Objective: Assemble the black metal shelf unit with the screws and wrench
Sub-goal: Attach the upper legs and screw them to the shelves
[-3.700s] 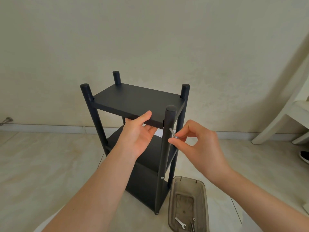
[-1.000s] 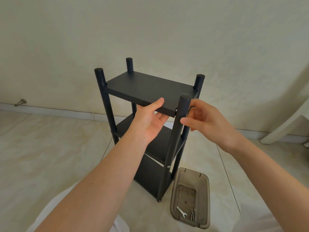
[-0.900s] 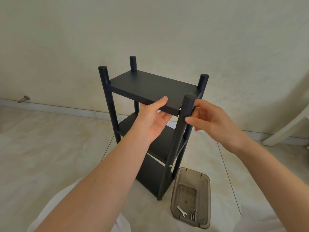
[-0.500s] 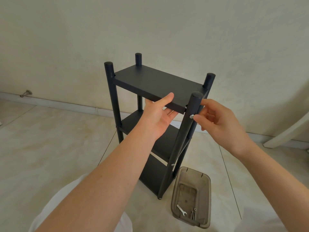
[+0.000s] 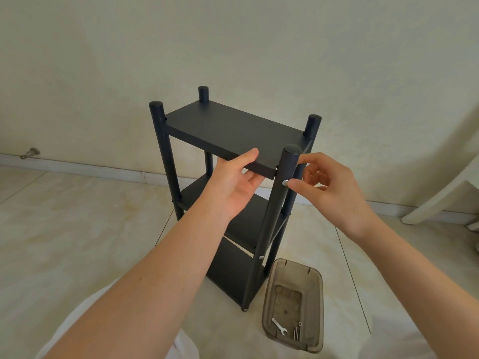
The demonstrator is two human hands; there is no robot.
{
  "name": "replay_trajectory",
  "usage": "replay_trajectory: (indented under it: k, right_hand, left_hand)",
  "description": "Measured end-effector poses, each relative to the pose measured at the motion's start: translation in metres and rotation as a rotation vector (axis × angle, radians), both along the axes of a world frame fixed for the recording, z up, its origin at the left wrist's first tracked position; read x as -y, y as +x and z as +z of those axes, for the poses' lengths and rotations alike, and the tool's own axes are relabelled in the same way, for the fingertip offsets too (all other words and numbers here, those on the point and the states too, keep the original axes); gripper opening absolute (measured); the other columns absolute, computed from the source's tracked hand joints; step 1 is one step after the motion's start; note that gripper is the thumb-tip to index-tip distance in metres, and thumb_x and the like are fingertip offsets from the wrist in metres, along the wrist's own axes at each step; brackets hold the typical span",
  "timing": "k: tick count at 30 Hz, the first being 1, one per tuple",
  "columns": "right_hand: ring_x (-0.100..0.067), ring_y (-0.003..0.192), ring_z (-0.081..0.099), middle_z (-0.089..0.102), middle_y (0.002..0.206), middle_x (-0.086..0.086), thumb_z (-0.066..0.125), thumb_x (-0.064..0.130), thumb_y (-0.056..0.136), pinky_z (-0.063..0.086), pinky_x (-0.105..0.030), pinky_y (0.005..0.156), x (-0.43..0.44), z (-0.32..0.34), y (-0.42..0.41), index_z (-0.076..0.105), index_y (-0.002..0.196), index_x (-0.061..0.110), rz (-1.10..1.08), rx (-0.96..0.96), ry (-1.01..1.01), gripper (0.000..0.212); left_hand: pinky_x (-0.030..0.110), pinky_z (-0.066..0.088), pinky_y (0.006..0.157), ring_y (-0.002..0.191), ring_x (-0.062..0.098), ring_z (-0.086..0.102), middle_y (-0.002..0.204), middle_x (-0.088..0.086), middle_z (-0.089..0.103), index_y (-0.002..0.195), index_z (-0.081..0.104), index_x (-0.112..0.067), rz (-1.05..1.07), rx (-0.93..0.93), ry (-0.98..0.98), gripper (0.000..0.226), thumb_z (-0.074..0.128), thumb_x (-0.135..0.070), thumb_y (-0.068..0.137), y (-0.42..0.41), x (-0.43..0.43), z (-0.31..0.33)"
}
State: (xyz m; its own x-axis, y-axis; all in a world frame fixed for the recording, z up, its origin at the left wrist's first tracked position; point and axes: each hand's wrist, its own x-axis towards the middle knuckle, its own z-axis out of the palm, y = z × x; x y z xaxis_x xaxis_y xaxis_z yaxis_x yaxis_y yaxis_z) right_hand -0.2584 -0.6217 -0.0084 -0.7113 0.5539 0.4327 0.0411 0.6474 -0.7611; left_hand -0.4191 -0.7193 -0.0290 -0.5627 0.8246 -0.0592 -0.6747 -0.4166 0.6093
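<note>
pale tiled floor [image 5: 77, 242] and a plain wall [image 5: 233, 47] frame the black shelf unit [image 5: 233, 136], which stands upright mid-floor. a few seconds ago the screw [image 5: 285, 182] was pinched in the right hand [image 5: 329, 187], off the frame. now it sits in the near right post [image 5: 280, 216], level with the top shelf [image 5: 223, 125], so that corner looks started and due for tightening. the right thumb tip touches the screw head, the fingers loosely curled; whether it pinches i cannot tell. the left hand [image 5: 233, 187] grips the top shelf's near edge, thumb above, fingers beneath. counted: four posts, three shelves and two screw heads on the near right post. one wrench [image 5: 279, 327] and a few spare screws [image 5: 296, 332], too small to count, lie at the near end of one brown plastic tray [image 5: 318, 294].
</note>
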Motion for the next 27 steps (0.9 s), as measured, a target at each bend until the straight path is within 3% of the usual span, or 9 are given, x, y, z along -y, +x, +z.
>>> replay_trajectory:
  k: [5,10,14,19,23,27]
  right_hand:
    - [-0.001,0.079,0.057,0.056,0.078,0.013,0.074,0.030,0.087,0.044,-0.004,0.061,0.007,-0.001,0.000,0.050,0.095,0.051,-0.065,0.033,0.059,0.033]
    - [-0.003,0.077,0.058,0.057,0.079,0.012,0.072,0.031,0.089,0.042,-0.001,0.062,0.010,-0.002,0.000,0.052,0.105,0.042,-0.111,0.047,0.099,0.028]
    - [0.000,0.079,0.058,0.058,0.079,0.014,0.072,0.032,0.088,0.042,0.000,0.060,0.010,-0.004,-0.001,0.051,0.104,0.044,-0.118,0.044,0.044,0.029]
    - [0.005,0.083,0.055,0.058,0.078,0.014,0.073,0.034,0.087,0.043,-0.001,0.063,0.010,-0.007,-0.002,0.050,0.101,0.047,-0.118,0.025,-0.025,0.030]
    - [0.002,0.080,0.059,0.059,0.080,0.015,0.075,0.037,0.084,0.043,0.000,0.061,0.007,-0.006,-0.001,0.053,0.107,0.044,-0.138,0.026,-0.068,0.032]
    - [-0.005,0.078,0.063,0.062,0.087,0.015,0.073,0.039,0.085,0.045,-0.002,0.058,0.007,-0.006,-0.004,0.050,0.118,0.037,-0.135,0.036,-0.172,0.040]
  left_hand:
    - [0.034,0.061,0.072,0.097,0.027,0.076,0.102,0.011,0.078,0.118,0.065,-0.013,0.044,-0.017,-0.023,0.030,0.068,0.000,0.092,0.001,-0.002,-0.001]
    - [0.032,0.061,0.070,0.097,0.026,0.075,0.106,0.010,0.077,0.120,0.064,-0.012,0.077,-0.052,-0.074,0.030,0.068,-0.003,0.092,0.003,-0.005,-0.001]
    - [0.031,0.062,0.070,0.094,0.022,0.076,0.098,0.005,0.079,0.116,0.065,-0.016,0.095,-0.066,-0.095,0.027,0.069,-0.006,0.092,0.004,-0.005,-0.002]
    - [0.033,0.062,0.080,0.100,0.019,0.074,0.109,0.001,0.077,0.118,0.065,-0.023,0.084,-0.104,-0.117,0.024,0.067,-0.014,0.095,0.009,-0.005,-0.005]
    - [0.035,0.062,0.077,0.093,0.020,0.076,0.100,-0.001,0.079,0.116,0.061,-0.027,0.058,-0.108,-0.138,0.023,0.067,-0.019,0.095,0.011,-0.004,-0.003]
    - [0.035,0.059,0.087,0.107,0.023,0.072,0.120,0.004,0.074,0.124,0.060,-0.025,0.061,-0.120,-0.161,0.030,0.066,-0.020,0.095,0.014,-0.004,-0.001]
